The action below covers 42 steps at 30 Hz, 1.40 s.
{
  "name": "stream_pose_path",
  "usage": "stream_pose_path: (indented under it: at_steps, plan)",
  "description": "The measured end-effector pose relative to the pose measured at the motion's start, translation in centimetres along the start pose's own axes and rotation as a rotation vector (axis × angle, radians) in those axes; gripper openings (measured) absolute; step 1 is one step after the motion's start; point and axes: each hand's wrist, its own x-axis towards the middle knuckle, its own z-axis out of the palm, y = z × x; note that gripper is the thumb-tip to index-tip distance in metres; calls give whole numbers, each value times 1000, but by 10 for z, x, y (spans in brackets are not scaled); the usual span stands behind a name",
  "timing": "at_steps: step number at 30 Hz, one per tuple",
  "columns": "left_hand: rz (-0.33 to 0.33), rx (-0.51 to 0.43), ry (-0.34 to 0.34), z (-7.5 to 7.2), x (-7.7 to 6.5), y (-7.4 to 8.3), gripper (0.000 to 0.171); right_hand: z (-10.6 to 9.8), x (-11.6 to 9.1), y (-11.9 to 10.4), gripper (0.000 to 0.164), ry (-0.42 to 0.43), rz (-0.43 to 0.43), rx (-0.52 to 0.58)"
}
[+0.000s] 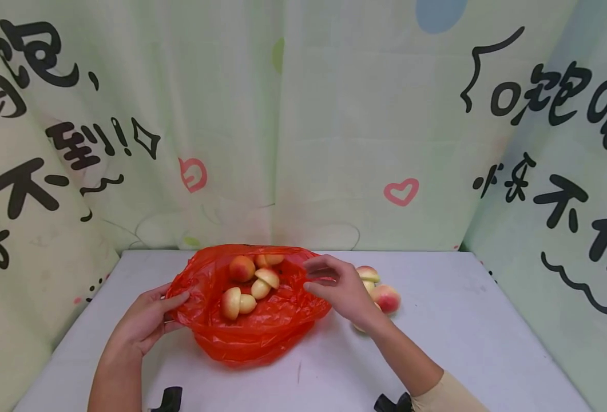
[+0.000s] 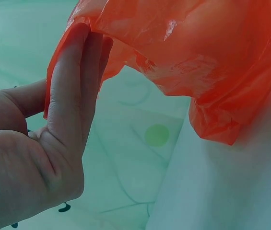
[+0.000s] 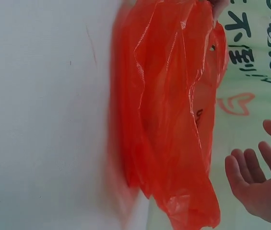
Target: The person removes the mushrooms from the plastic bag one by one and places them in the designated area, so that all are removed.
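Note:
A red plastic bag (image 1: 262, 343) sits on the table with its mouth spread wide. Inside lie several mushroom-shaped pieces (image 1: 266, 278) with cream stems and yellow-to-red caps. My left hand (image 1: 146, 320) pinches the bag's left rim between thumb and fingers; in the left wrist view the film runs between the thumb and the straight fingers (image 2: 68, 86). Over the bag's right edge hovers my right hand (image 1: 341, 289), fingers loosely bent and nothing in them. The right wrist view shows that hand (image 3: 260, 182) apart from the bag, palm bare.
More mushroom-shaped pieces (image 1: 387, 298) lie on the white table (image 1: 463, 343) right of the bag, partly hidden behind my right hand and forearm. A pale green printed curtain (image 1: 334, 143) stands behind the table and along both sides. Black objects (image 1: 171, 399) show at the lower edge.

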Motion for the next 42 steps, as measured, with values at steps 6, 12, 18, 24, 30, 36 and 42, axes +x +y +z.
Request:
stream_pose_path:
  at_steps: [6,12,18,24,30,36,42]
  plan:
    - [0,-4,0,-1,0,0,68,4,9,-3,33,-26,22,10]
    - [1,-6,1,-2,-1,-1,69,9,18,-3,35,-75,54,26]
    - [-3,-9,1,-2,-1,-1,68,13,26,-3,37,-113,93,25]
    - [3,-3,0,-2,-2,-1,68,17,35,-6,37,-150,94,1]
    - [-1,0,2,-1,-3,-1,68,24,43,-7,38,-170,109,-74]
    - [4,0,-1,-1,-3,0,68,31,53,-5,44,-244,88,-125]
    - [1,-4,-12,-1,-1,2,72,35,62,-4,46,-285,51,-209]
